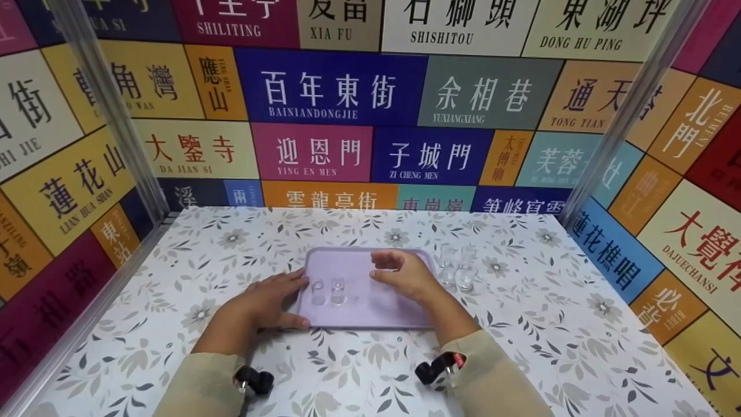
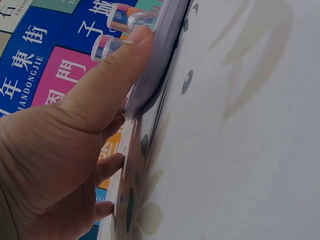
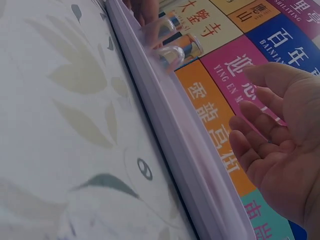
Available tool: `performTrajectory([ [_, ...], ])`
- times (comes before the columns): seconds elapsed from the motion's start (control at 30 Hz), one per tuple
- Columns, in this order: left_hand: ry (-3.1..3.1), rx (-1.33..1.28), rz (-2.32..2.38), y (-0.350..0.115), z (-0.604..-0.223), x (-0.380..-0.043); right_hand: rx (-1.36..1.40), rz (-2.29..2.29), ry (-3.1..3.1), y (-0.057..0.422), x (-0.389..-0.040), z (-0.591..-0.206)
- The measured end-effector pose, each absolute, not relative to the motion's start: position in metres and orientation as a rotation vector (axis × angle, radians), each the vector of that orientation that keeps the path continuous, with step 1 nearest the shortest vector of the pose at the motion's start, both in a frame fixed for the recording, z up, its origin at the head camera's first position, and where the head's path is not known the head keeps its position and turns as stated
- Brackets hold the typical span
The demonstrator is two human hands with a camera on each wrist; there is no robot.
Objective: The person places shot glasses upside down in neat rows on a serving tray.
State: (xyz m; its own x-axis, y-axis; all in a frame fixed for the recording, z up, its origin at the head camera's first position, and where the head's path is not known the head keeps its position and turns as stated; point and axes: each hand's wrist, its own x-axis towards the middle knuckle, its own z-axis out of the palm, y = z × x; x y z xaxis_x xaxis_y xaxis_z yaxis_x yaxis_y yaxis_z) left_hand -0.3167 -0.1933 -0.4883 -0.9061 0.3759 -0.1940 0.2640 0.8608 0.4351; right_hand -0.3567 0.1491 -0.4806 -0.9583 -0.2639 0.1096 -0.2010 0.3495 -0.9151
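A light purple tray (image 1: 376, 313) lies on the patterned tabletop, with two small clear glasses (image 1: 338, 291) standing side by side on its left part. My left hand (image 1: 260, 301) rests at the tray's left side; in the left wrist view its thumb (image 2: 127, 55) lies against the rim and the other fingers stretch out beside it. Over the tray's right part hovers my right hand (image 1: 408, 279), its fingers loosely bent. Nothing shows between those fingers (image 3: 260, 122) in the right wrist view, where the two glasses stand beyond the tray's rim.
Several more clear glasses (image 1: 460, 269) stand close together just right of the tray, near my right wrist. Panels (image 1: 330, 87) with coloured signs rise behind the table and on both sides. Black wrist mounts (image 1: 255, 380) stick out from both sleeves.
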Motion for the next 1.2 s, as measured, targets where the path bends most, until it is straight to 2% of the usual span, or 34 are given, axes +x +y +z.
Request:
performTrajectory([
  [0.93,2.764,0.491,0.592,-0.193,-0.489,-0.317,-0.102,-1.676,2.746,0.297,-0.349,-0.463],
  [1.2,2.755,0.469,0.596,-0.193,-0.491,-0.319,-0.025,-1.668,2.774,0.326,-0.348,-0.464],
])
